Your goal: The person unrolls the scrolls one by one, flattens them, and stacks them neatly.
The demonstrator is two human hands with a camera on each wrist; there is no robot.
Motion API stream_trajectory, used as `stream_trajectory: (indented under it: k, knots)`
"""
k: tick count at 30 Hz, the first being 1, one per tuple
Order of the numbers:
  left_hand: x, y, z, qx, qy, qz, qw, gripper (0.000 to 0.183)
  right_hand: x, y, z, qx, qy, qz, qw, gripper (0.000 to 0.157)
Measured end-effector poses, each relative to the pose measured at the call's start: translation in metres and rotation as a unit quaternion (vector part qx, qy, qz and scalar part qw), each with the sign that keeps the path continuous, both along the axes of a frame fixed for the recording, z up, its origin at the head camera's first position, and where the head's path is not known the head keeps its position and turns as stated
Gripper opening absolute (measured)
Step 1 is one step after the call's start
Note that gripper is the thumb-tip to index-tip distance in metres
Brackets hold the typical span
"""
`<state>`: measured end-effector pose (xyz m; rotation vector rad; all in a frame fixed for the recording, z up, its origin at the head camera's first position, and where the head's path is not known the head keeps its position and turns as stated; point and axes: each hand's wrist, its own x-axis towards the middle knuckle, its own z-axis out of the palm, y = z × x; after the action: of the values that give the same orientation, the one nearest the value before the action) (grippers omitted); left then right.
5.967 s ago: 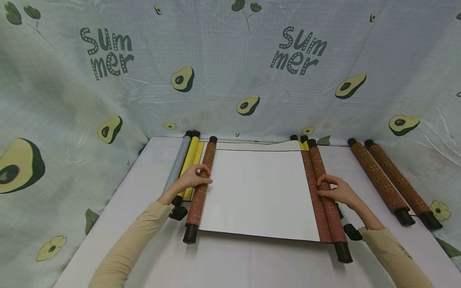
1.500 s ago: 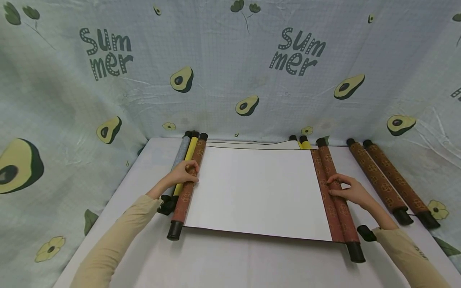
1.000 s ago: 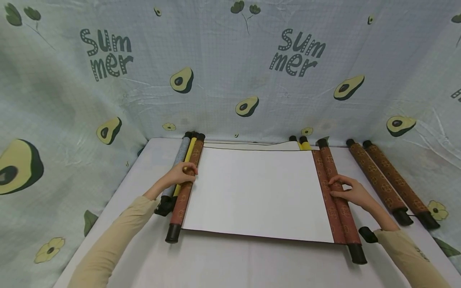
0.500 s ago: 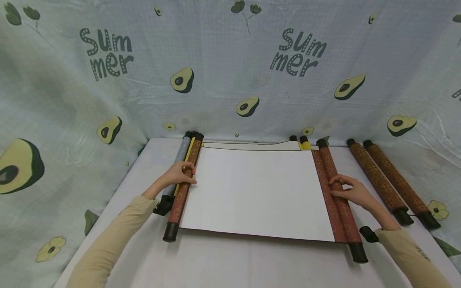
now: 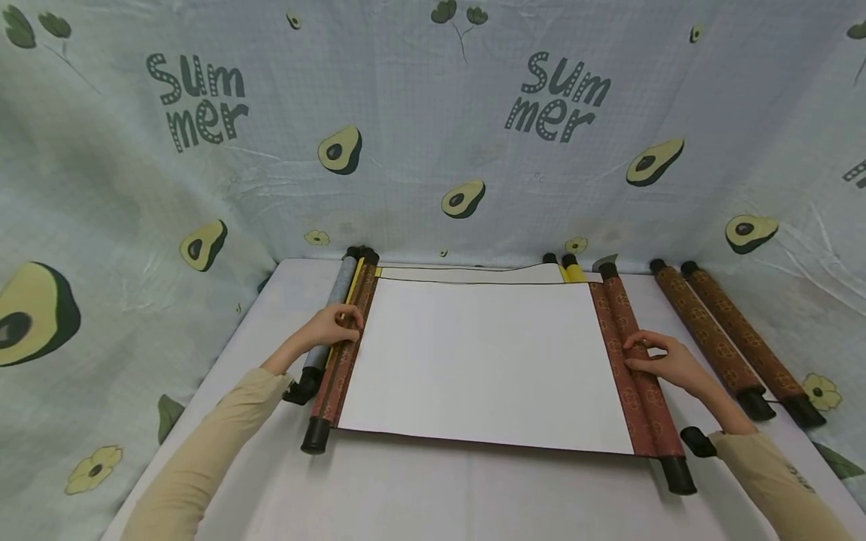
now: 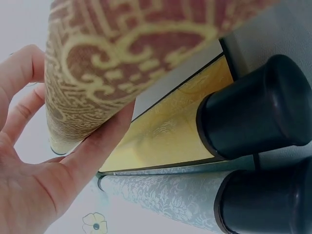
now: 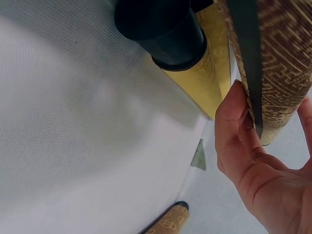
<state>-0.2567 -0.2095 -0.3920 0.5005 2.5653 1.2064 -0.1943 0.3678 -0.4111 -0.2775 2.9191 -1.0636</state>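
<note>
scroll (image 5: 480,361), brown-bordered and spread with its blank white face up, lies across the table (image 5: 433,500) in the head view, over the white sheets of other scrolls whose far edges show behind it. its left roller (image 5: 336,387) and right roller (image 5: 658,409) run away from the person, their far ends leaning slightly towards each other. the left hand (image 5: 331,327) curls thumb and fingers about the left roller near mid-length; the right hand (image 5: 666,361) pinches the right roller likewise. the key relation, i judge, is the span between the two: each hand sits on its own roller, so movement along the table's width would set how much sheet shows. a grey roller (image 5: 341,282) lies just left of the left roller, and two rolled brown scrolls (image 5: 707,330) lie well to the right.

the left wrist view shows what the head view mostly hides: a yellow roller (image 6: 163,134) with its black knob (image 6: 258,112), between the held roller and the grey one. whether the held roller touches it, i cannot tell.

the right wrist view shows a dark strip (image 7: 247,53) running lengthwise on the held roller, unseen from above, and another yellow roller (image 7: 209,83) close by, ending in a black knob.
</note>
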Motion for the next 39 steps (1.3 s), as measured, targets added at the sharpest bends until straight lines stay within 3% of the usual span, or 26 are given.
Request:
stream_trajectory:
  k: [8, 12, 21, 39]
  knots:
    - [-0.002, -0.001, 0.001, 0.002, -0.008, -0.001, 1.0, 0.011, 0.0, 0.003, 0.0, -0.004, 0.02, 0.009, 1.0, 0.027]
    - [-0.003, -0.001, -0.001, -0.009, 0.011, 0.008, 0.9999, 0.015, 0.001, 0.003, 0.001, -0.005, 0.027, 0.014, 1.0, 0.026]
    - [-0.001, -0.003, -0.004, -0.013, 0.058, -0.004, 0.9982, 0.031, 0.002, 0.008, 0.001, -0.005, 0.039, 0.014, 0.999, 0.024]
    - [-0.002, -0.006, 0.005, -0.03, 0.037, 0.004, 0.9989, 0.027, 0.001, 0.012, 0.003, -0.003, 0.021, 0.011, 1.0, 0.027]
